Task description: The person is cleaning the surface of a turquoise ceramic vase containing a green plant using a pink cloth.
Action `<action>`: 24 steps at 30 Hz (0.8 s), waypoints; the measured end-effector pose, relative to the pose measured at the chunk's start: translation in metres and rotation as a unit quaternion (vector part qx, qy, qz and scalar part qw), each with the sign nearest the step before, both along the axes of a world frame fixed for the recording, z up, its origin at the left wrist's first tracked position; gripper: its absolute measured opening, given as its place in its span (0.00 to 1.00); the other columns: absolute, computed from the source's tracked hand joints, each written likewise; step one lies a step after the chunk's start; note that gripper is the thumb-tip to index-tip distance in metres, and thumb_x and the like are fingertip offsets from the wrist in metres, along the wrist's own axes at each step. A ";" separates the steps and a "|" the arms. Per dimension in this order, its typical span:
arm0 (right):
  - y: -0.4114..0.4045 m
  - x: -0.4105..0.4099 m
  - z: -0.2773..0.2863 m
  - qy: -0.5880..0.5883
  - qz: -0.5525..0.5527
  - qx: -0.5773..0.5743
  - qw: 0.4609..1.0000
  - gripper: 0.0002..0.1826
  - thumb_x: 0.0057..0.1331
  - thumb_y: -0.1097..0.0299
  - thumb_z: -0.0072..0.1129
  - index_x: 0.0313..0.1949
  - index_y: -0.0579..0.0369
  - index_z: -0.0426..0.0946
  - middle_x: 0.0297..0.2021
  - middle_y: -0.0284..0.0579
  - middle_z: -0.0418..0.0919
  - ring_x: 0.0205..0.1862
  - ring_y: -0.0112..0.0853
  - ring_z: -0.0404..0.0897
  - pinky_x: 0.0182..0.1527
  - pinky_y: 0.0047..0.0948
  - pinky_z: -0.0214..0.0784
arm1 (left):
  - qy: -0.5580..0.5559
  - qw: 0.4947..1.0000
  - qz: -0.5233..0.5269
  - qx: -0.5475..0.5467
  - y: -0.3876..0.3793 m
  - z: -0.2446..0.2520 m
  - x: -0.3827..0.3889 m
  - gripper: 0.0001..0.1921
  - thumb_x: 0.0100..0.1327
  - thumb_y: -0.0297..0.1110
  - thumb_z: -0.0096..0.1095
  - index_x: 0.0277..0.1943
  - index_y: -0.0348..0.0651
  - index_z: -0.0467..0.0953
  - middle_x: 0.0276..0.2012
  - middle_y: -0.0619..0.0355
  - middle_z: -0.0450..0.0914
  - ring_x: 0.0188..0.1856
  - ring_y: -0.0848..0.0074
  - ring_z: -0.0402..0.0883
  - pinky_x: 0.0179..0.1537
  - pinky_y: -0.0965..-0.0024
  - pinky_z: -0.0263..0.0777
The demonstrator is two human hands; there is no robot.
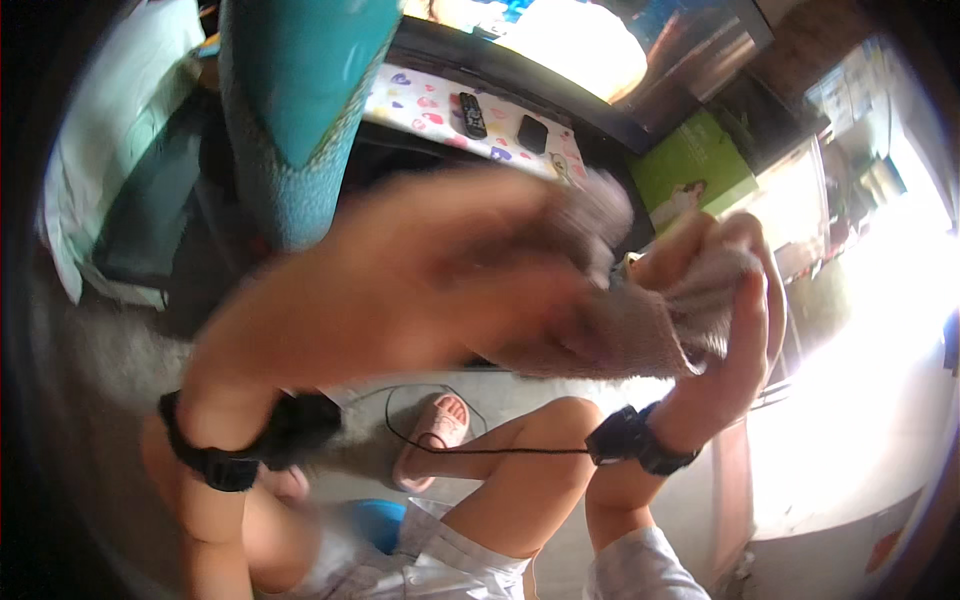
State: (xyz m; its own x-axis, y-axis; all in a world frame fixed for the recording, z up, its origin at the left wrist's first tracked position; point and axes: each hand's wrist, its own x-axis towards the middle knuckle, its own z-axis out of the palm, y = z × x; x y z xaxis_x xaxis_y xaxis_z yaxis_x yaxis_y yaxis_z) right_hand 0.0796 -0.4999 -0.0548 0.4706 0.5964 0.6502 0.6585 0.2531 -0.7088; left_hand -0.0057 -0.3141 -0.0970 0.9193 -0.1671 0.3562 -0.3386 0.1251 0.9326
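Observation:
Both my hands hold a brownish-pink cloth (637, 330) up in front of me. My left hand (420, 277), blurred, reaches across the middle of the view with its fingers in the cloth's left part. On the right, my right hand (735, 315) grips the other end, fingers curled over it. A small pale-rimmed thing shows between the hands, too little of it visible to name. Black straps with small devices sit on both wrists, and a thin black cable (510, 451) runs from the right one.
A teal padded object (300, 112) stands close at upper left. Beyond are a heart-patterned cover (397, 90), a remote control (472, 116), a black phone-like object (532, 135), a lit screen (570, 45) and a green box (694, 169). My slippered foot (442, 427) rests on the floor.

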 end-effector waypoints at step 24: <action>-0.140 0.150 -0.149 0.009 -0.454 -0.141 0.880 0.29 0.61 0.55 0.54 0.58 0.56 0.62 0.50 0.54 0.71 0.49 0.42 0.73 0.52 0.38 0.64 | 0.011 0.712 0.087 0.697 -0.072 -0.062 -0.095 0.25 0.58 0.44 0.56 0.52 0.33 0.70 0.40 0.47 0.77 0.40 0.66 0.77 0.42 0.67 0.67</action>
State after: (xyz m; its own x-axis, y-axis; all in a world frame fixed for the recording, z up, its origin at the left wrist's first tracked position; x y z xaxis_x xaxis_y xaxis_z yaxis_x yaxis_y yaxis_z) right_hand 0.2300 -0.6394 -0.2038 0.8450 0.1051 0.5244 0.4864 -0.5587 -0.6718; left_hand -0.1007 -0.3861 -0.1589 0.9722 -0.2266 -0.0595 -0.2188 -0.9689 0.1155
